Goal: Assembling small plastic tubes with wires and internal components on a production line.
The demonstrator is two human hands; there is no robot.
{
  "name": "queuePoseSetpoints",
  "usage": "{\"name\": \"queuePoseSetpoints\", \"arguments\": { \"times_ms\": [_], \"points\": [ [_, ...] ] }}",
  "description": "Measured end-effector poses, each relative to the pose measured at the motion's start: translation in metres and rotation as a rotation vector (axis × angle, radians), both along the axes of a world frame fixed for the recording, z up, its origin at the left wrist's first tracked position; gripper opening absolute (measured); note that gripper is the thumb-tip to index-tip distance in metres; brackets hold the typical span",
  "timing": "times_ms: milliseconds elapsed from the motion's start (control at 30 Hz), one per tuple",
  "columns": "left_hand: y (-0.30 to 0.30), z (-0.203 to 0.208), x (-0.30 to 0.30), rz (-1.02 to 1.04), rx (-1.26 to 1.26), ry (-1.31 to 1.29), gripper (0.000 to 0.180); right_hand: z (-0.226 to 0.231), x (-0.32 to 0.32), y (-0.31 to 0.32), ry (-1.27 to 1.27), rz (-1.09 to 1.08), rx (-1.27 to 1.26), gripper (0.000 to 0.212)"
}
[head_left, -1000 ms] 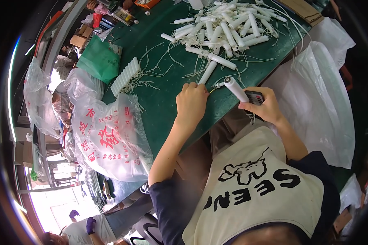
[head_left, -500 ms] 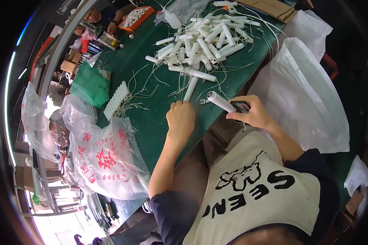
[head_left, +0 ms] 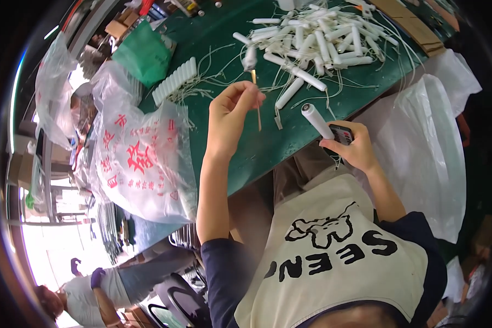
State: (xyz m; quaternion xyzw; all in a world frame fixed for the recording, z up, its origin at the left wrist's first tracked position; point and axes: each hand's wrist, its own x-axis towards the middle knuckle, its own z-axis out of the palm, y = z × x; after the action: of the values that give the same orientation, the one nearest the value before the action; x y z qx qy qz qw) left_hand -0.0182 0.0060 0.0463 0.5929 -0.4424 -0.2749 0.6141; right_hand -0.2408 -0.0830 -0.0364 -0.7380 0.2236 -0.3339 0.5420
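My left hand (head_left: pixel 236 106) is closed in a pinch on a small brush (head_left: pixel 259 115), which has a thin wooden handle, a gold-coloured collar and a blurred whitish head. It is held upright above the green table. My right hand (head_left: pixel 355 146), by the table edge, is closed around a white cylinder (head_left: pixel 317 121) with a dark round end facing up. In the same hand is a flat black device (head_left: pixel 341 134) with red and pale marks, partly hidden by the fingers. Between the hands, a loose white cylinder (head_left: pixel 289 93) lies on the table.
A heap of white cylinders with thin wires (head_left: pixel 322 41) covers the far table (head_left: pixel 224 156). A neat row of white cylinders (head_left: pixel 175 81) lies at left, beside a green bag (head_left: pixel 142 53) and a printed plastic bag (head_left: pixel 142 158). A large white sack (head_left: pixel 421 147) hangs at right. Another person (head_left: pixel 87 295) is at lower left.
My left hand has risen from the table and now shows the small brush in its pinch. The right hand still holds the white cylinder and black device. The whole view has shifted.
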Motion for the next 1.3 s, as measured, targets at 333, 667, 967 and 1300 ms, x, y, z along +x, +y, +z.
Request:
{"name": "queuePoseSetpoints", "arguments": {
  "times_ms": [333, 667, 967, 1300],
  "points": [
    [0.030, -0.002, -0.018, -0.297, 0.336, 0.425, 0.021, 0.000, 0.015, 0.007, -0.029, 0.070, -0.104, 0.029],
    [0.019, 0.008, -0.026, -0.441, 0.382, 0.480, 0.026, 0.011, 0.008, 0.005, 0.033, 0.128, -0.126, 0.030],
    [0.019, -0.002, -0.028, -0.636, 0.462, 0.390, 0.034, -0.001, 0.009, 0.004, 0.005, 0.216, -0.050, 0.033],
    [0.029, -0.005, -0.016, -0.540, 0.423, 0.383, 0.033, -0.006, -0.004, -0.018, -0.222, 0.025, 0.324, 0.015]
  ]
}}
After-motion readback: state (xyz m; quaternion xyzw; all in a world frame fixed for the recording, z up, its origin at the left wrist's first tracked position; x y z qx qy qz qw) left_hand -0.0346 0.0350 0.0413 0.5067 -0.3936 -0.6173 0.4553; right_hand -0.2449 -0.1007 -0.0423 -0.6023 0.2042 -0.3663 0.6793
